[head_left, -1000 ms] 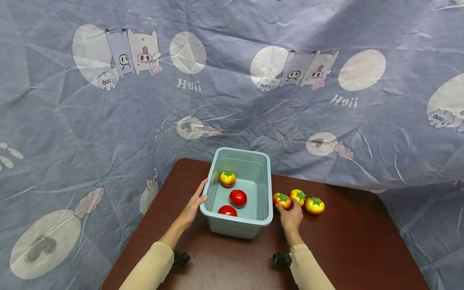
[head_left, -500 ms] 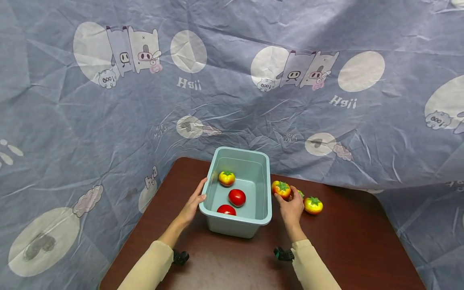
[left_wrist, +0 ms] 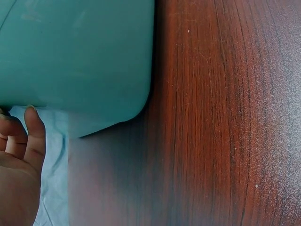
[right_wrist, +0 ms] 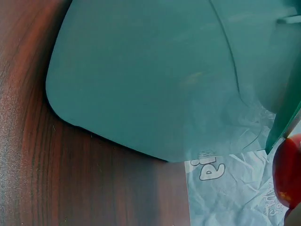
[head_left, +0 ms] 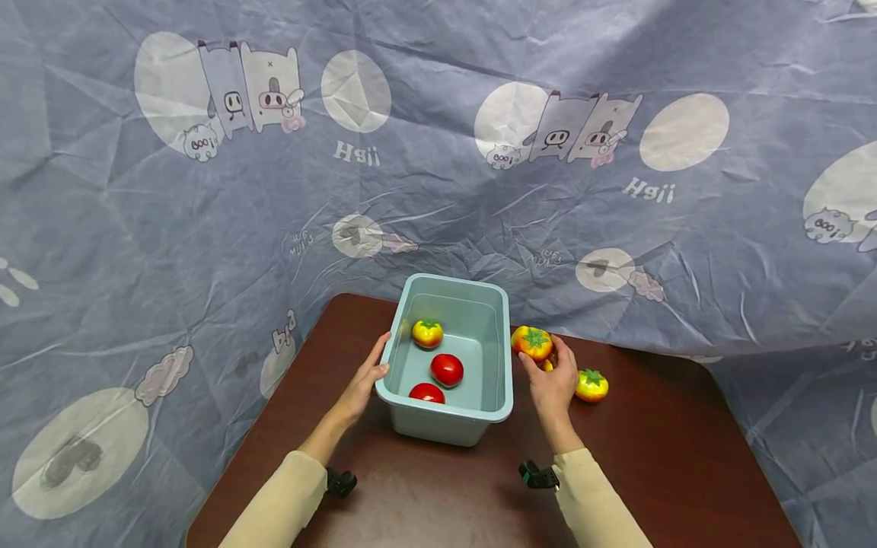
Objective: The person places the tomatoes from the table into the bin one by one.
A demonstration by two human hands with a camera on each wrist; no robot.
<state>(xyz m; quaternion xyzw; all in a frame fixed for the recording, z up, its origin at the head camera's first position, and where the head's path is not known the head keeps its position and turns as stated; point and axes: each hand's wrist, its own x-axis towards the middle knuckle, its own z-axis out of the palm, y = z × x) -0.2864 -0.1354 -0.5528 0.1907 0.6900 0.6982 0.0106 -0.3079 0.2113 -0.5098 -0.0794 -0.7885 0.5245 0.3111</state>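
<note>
In the head view a pale green plastic bin (head_left: 438,430) stands on the table with one yellow-red toy tomato (head_left: 427,335) and two red ones (head_left: 447,370) inside. My left hand (head_left: 358,390) holds the bin's left rim, thumb at the edge. The left wrist view shows that hand (left_wrist: 21,174) against the bin wall (left_wrist: 80,61). Just beyond the bin's right rim, my right hand (head_left: 553,384) grips a yellow-red toy tomato with green leaves (head_left: 532,343), lifted off the table. The right wrist view catches only part of this tomato (right_wrist: 288,174).
One yellow toy tomato (head_left: 592,387) lies right of my right hand; another is mostly hidden behind the fingers. The brown wooden table (head_left: 658,457) ends at a grey-blue patterned cloth (head_left: 438,190) hanging at the back and sides.
My right hand has raised the yellow-red toy tomato from the table and moved it slightly away from me along the bin's right side. The left hand stays on the bin.
</note>
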